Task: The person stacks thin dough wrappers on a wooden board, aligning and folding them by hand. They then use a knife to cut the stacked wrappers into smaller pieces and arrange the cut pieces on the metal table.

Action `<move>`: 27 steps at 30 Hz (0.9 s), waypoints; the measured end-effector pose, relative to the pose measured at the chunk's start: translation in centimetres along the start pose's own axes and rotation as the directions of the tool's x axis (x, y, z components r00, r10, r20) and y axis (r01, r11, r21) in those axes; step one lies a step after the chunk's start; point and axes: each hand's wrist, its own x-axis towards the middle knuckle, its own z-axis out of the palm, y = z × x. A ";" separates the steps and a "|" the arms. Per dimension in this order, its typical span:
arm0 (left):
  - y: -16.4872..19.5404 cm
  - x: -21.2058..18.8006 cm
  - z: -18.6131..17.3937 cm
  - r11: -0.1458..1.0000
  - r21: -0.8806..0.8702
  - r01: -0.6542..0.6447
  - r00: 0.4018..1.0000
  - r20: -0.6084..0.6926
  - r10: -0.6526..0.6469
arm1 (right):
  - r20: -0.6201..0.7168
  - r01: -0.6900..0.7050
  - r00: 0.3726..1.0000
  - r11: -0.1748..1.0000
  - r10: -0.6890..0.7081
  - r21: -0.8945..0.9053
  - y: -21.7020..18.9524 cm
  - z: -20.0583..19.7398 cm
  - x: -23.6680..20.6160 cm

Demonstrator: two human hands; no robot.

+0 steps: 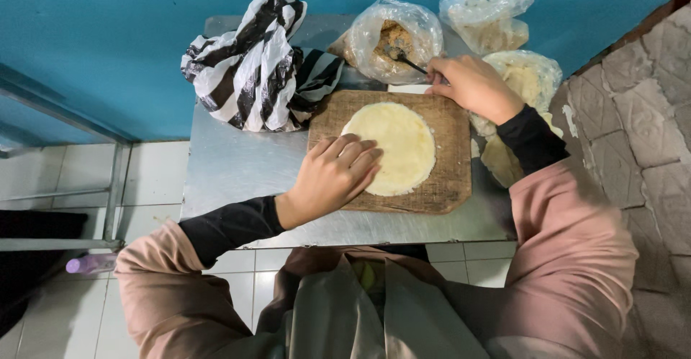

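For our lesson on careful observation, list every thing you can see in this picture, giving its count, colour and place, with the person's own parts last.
Dough round: one, pale yellow, flat on the board.
Wooden board: one, brown, on the metal table.
Metal table: one, grey, against the blue wall.
Striped bag: one, black and white, table's far left.
Clear bags: four, far right; one holds brown filling.
Spoon: one, dark, in the filling bag.
Bottle: one, purple, on the floor at left.
Left hand: flat on the dough's edge.
Right hand: grip on the spoon handle.
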 end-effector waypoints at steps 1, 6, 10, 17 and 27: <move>0.0 0.0 0.0 1.000 -0.005 0.004 1.000 0.003 -0.004 | 0.036 -0.008 0.999 1.000 0.008 0.009 0.1 -0.2 0.4; 0.1 -0.1 0.1 1.000 -0.012 0.012 1.000 0.002 -0.012 | 0.178 0.023 0.983 0.998 -0.035 0.065 1.3 -0.6 2.0; 0.2 -0.2 0.0 1.000 -0.019 0.018 1.000 0.004 -0.018 | 0.307 -0.016 0.952 0.995 -0.015 0.096 2.4 -0.1 3.3; 0.0 0.0 0.0 0.998 -0.045 0.032 0.999 0.007 -0.032 | 0.226 0.113 0.968 0.994 -0.110 -0.003 2.1 0.8 2.7; 0.1 0.1 -0.6 0.998 -0.047 0.034 0.999 0.024 -0.033 | -0.082 0.067 0.993 0.969 -0.089 -0.239 -4.3 -1.6 -6.2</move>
